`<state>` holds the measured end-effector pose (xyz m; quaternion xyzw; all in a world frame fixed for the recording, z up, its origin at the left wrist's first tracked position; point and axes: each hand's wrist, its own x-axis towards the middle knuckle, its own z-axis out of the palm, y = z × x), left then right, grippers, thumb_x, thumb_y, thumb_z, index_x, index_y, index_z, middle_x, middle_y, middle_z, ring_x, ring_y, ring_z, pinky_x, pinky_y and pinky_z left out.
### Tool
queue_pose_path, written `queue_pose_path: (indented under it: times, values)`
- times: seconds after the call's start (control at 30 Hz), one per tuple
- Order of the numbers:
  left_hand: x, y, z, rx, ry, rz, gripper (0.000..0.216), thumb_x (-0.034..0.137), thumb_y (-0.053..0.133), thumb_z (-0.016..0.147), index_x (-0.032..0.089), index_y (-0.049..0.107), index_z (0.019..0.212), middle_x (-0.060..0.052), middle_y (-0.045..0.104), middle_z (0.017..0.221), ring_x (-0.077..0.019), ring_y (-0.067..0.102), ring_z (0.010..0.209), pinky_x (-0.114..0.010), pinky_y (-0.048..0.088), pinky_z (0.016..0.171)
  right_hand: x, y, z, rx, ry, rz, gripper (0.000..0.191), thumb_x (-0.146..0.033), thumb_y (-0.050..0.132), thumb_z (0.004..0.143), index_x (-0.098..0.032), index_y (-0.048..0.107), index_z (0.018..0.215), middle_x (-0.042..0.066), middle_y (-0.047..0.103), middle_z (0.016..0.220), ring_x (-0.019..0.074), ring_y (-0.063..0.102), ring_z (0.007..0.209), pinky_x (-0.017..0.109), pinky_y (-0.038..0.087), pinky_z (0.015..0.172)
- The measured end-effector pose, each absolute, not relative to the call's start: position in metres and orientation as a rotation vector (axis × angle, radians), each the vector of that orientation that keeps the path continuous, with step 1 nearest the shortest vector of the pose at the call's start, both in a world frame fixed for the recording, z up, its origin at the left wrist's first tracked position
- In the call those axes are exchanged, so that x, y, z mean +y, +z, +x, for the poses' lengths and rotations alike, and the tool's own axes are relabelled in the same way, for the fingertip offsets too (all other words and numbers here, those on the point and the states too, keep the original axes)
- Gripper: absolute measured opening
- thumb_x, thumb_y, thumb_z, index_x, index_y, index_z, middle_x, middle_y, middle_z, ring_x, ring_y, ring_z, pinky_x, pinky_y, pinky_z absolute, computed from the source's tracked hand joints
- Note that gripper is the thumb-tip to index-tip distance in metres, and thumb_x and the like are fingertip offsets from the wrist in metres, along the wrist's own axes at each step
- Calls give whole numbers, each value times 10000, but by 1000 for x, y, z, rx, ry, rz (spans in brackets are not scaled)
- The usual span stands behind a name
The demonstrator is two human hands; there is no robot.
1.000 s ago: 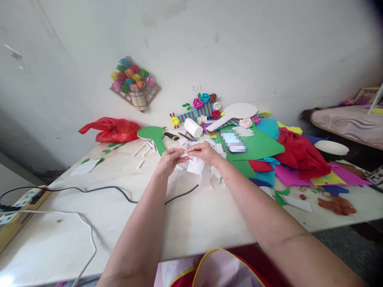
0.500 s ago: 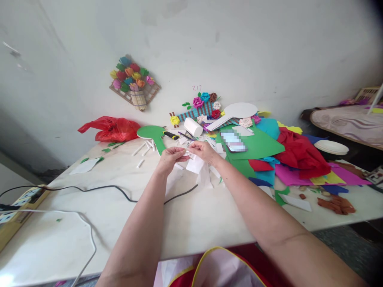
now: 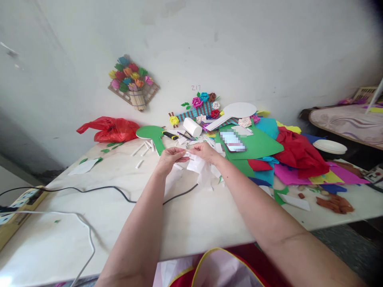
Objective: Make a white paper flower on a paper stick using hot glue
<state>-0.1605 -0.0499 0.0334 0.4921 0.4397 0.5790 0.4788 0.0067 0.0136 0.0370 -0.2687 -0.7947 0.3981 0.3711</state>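
Note:
My left hand (image 3: 172, 158) and my right hand (image 3: 205, 152) meet over the middle of the table, fingertips almost touching. Both pinch a small piece of thin white paper (image 3: 197, 165), and part of it hangs below my right hand. Its folds between the fingertips are too small to make out. Just behind the hands lie white paper scraps, a white roll (image 3: 192, 127), a yellow and black utility knife (image 3: 170, 136) and dark scissors (image 3: 186, 136). Left of them is a green paddle-shaped cutout (image 3: 149, 132) with short white rolled sticks (image 3: 138, 149) near it.
A phone (image 3: 232, 141) rests on green sheets (image 3: 263, 145) at the right, beside crumpled red paper (image 3: 302, 153). A red plastic bag (image 3: 115, 129) sits back left. Black cable (image 3: 116, 189) crosses the table to a power strip (image 3: 22, 211). Paper flowers (image 3: 206, 99) stand against the wall.
The fingers keep their pinch in nearly the same place. The hanging white paper has shifted and spread slightly, and the whole view has moved a little.

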Motion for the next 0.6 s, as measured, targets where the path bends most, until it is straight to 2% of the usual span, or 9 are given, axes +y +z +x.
queue_pose_path:
  times: [0.13,0.37,0.6]
  values:
    - [-51,35,-161,1073,1417,1191,297,274,781,537,103,636,731,-38,659,677,-170,657,602,-279,546,648,14,38,7,-2046,1055,-658,280,-384,611,665,-115,596,587,-53,403,492,66,351,491,214,249,480]
    - [-53,37,-160,1045,1403,1177,327,235,793,514,97,638,766,-38,663,664,-181,662,610,-270,549,633,10,41,6,-1999,1114,-644,176,-292,643,617,-115,638,623,-3,577,568,89,472,526,222,348,523]
    - [-54,39,-160,1070,1389,1179,329,230,785,533,83,635,785,-64,668,644,-189,662,603,-273,544,622,12,37,4,-1947,1093,-619,149,-268,646,607,-120,641,616,9,609,577,101,518,541,225,397,538]
